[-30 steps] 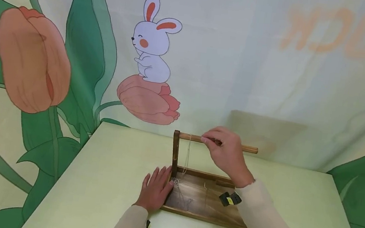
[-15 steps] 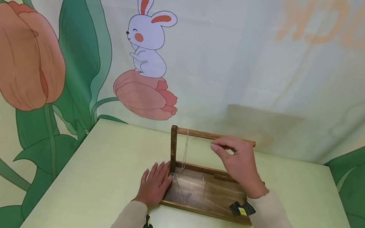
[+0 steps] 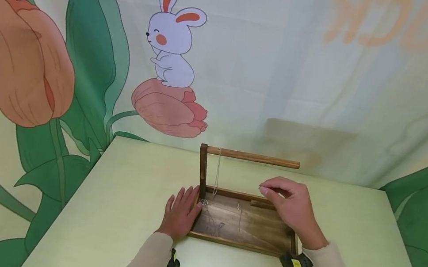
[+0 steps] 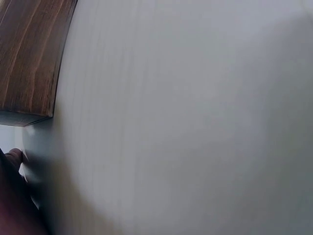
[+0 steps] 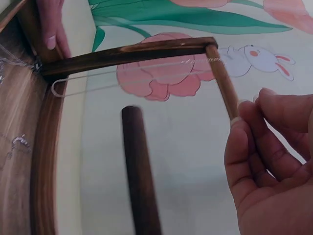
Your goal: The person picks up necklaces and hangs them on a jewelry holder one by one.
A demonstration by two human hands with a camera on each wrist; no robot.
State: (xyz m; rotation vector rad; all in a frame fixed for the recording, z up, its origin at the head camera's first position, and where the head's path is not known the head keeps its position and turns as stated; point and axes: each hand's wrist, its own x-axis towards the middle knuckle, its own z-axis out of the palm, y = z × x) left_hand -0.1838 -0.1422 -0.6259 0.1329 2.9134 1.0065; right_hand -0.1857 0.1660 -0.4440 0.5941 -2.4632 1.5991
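A dark wooden tray (image 3: 262, 228) has an upright post at its left end, carrying a long wooden bar (image 3: 259, 158). From the bar's left part a thin pale chain necklace (image 3: 217, 174) hangs in a loop. My left hand (image 3: 180, 212) rests on the table against the tray's left side, fingers spread; only a sliver of it shows in the left wrist view. My right hand (image 3: 290, 200) hovers above the tray's right half, apart from the bar. Its fingers are loosely curled, thumb near the index finger, and nothing shows between them in the right wrist view.
Fine chains (image 3: 205, 203) lie in the tray's left end, with another thin chain (image 3: 239, 212) near its middle. A shorter wooden rod (image 5: 137, 166) stands out close to the right wrist camera. Behind the table hangs a printed backdrop (image 3: 246, 66).
My right hand has left the long bar and moved right and down. The necklace hangs where it did, and my left hand stays against the tray. The head view has shifted slightly.
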